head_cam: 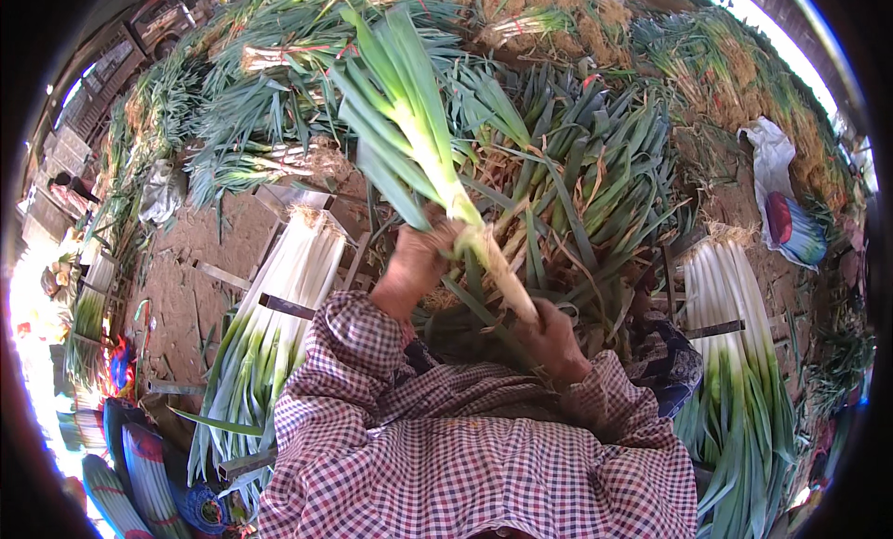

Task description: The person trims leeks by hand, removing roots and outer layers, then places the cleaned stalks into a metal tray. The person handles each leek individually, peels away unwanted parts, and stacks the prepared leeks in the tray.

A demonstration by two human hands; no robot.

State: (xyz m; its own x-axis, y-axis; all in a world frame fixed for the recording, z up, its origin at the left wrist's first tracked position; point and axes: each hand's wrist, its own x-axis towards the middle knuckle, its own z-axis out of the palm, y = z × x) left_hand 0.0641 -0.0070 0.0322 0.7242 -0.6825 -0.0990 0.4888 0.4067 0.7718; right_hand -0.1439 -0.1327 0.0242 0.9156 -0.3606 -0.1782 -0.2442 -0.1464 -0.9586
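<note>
One large green onion stalk (425, 145) is held aslant before me, its green leaves up and to the left, its pale stem down to the right. My left hand (422, 256), slightly blurred, is closed around the middle of the stem, where the outer layers look loose. My right hand (554, 340) grips the lower end of the stem, and the root end is hidden in it. Just beyond lies a heap of untrimmed green onions (593, 183) with dry brown leaves among them.
White-stemmed green onions lie in a metal rack at left (279, 316) and in another at right (732, 330). Tied bundles (279, 159) cover the ground farther off. A white plastic sack (771, 159) lies at the right. Wrapped bundles (150, 469) are at lower left.
</note>
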